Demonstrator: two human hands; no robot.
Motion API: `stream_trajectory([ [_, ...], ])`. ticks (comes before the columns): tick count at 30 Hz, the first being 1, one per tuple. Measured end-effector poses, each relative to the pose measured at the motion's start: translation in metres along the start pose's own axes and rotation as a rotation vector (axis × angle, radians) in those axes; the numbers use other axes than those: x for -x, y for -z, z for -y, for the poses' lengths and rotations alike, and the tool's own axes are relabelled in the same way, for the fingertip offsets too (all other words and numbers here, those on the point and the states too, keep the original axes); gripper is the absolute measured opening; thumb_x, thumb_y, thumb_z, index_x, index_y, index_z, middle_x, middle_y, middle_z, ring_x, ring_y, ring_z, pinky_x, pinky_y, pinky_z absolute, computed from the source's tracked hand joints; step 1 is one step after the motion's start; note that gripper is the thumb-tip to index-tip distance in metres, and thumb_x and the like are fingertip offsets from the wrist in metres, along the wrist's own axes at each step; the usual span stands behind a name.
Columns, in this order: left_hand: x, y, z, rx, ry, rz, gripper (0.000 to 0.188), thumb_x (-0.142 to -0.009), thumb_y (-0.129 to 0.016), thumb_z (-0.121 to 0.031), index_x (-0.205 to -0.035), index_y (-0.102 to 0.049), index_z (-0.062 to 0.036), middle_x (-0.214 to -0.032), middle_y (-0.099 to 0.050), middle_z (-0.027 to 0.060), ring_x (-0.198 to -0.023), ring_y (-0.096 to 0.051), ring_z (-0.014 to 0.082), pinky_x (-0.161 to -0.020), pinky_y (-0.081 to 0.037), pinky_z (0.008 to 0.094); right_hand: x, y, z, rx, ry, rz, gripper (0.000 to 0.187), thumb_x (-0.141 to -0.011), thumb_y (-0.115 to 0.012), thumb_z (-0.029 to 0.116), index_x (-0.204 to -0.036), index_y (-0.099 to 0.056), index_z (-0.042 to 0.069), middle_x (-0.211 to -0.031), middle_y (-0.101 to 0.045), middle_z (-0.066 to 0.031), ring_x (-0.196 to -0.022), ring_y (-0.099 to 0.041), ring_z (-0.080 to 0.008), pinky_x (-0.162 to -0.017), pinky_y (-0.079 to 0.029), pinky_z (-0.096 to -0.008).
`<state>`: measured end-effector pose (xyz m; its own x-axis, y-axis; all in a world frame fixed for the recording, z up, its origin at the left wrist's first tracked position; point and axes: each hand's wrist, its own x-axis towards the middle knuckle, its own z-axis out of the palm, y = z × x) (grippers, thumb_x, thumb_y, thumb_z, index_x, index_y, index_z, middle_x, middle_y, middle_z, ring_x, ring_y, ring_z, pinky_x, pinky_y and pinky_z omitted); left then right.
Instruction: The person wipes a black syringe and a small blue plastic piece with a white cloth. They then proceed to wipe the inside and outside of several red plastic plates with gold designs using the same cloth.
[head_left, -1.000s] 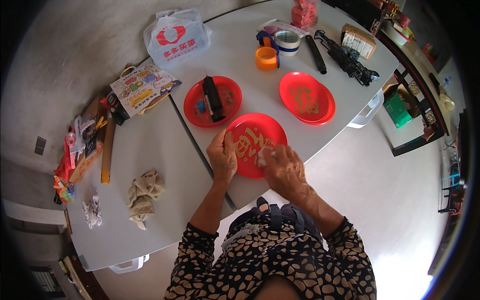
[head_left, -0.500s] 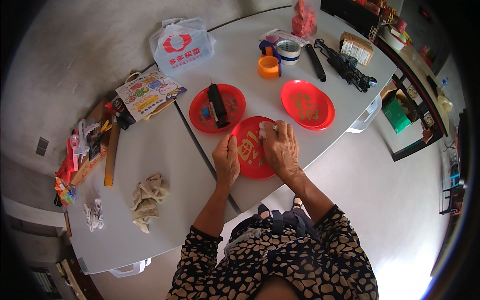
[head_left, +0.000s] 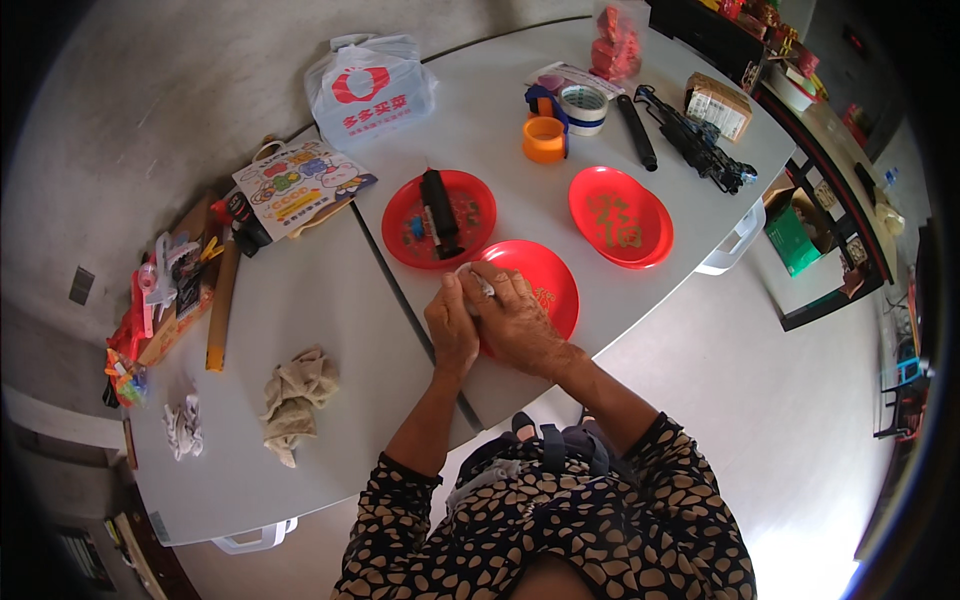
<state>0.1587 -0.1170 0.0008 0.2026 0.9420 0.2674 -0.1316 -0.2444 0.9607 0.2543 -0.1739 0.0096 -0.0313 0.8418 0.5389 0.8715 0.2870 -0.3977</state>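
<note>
A round red plate (head_left: 556, 290) with gold markings lies at the near edge of the grey table, partly covered by my hands. My left hand (head_left: 454, 326) is closed at its left rim, thumb upward; its fingertips are mostly hidden. Fingers bent, my right hand (head_left: 518, 325) presses a crumpled white tissue or cloth (head_left: 484, 284) against the plate's left side, right beside my left thumb. Just beyond is a red dish (head_left: 397, 218) with a black cylindrical tool (head_left: 437, 213) lying in it. To the right sit stacked red plates (head_left: 652, 228) with gold markings.
Farther back are an orange tape dispenser (head_left: 543, 140), tape rolls (head_left: 583, 106), a black rod (head_left: 636, 132), a folded black stand (head_left: 697, 143) and a small carton (head_left: 718, 104). A white plastic bag (head_left: 370, 90) stands back left; a beige rag (head_left: 298, 397) lies left.
My right hand has slid left across the plate with the white tissue or cloth, from the upper right part to beside my left hand. My left hand stays at the rim.
</note>
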Motion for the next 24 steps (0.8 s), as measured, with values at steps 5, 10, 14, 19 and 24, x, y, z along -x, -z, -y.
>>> stream_trajectory([
  [5, 0.000, 0.002, -0.006, -0.144, -0.031, 0.109, 0.028, -0.098, -0.048, -0.018, -0.100, -0.062, 0.0057, -0.071, -0.059, 0.0055, -0.064, -0.052, 0.0096, -0.059, -0.045, 0.0249, -0.002, 0.021, -0.015, 0.361, -0.126, -0.040, 0.055, -0.080, -0.063, 0.022, -0.129, -0.045, 0.004, -0.121, -0.043, -0.0166, -0.110, -0.046, -0.0336, -0.086, -0.041, -0.0446],
  [10, 0.000, 0.003, 0.012, -0.222, -0.089, 0.046, 0.026, -0.097, -0.051, -0.017, -0.091, -0.062, 0.0058, -0.067, -0.056, 0.0040, -0.059, -0.046, 0.0082, -0.054, -0.042, 0.0243, 0.012, 0.039, -0.028, 0.523, -0.224, -0.124, 0.055, -0.077, -0.066, 0.027, -0.122, -0.049, 0.001, -0.107, -0.048, -0.0125, -0.096, -0.050, -0.0271, -0.080, -0.041, -0.0386],
  [14, 0.001, 0.002, 0.011, -0.233, -0.109, 0.017, 0.027, -0.097, -0.050, -0.018, -0.092, -0.062, 0.0057, -0.068, -0.056, 0.0041, -0.061, -0.047, 0.0088, -0.056, -0.042, 0.0245, 0.031, 0.051, -0.016, 0.462, -0.266, -0.031, 0.056, -0.074, -0.069, 0.024, -0.117, -0.049, -0.005, -0.092, -0.052, -0.0144, -0.081, -0.056, -0.0260, -0.069, -0.045, -0.0367],
  [19, 0.000, 0.004, 0.017, -0.222, -0.096, 0.035, 0.028, -0.098, -0.050, -0.019, -0.091, -0.062, 0.0055, -0.069, -0.057, 0.0038, -0.063, -0.047, 0.0082, -0.057, -0.043, 0.0244, 0.028, 0.041, -0.019, 0.384, -0.267, -0.129, 0.057, -0.070, -0.073, 0.021, -0.114, -0.049, -0.006, -0.081, -0.055, -0.0164, -0.061, -0.063, -0.0276, -0.054, -0.052, -0.0366],
  [24, -0.001, 0.002, 0.013, -0.155, -0.060, 0.045, 0.029, -0.098, -0.048, -0.019, -0.086, -0.060, 0.0049, -0.067, -0.054, 0.0020, -0.063, -0.044, 0.0069, -0.056, -0.041, 0.0249, 0.003, 0.018, -0.024, 0.354, -0.267, -0.232, 0.052, -0.080, -0.066, 0.030, -0.117, -0.048, -0.004, -0.082, -0.056, -0.0153, -0.052, -0.062, -0.0261, -0.042, -0.052, -0.0339],
])
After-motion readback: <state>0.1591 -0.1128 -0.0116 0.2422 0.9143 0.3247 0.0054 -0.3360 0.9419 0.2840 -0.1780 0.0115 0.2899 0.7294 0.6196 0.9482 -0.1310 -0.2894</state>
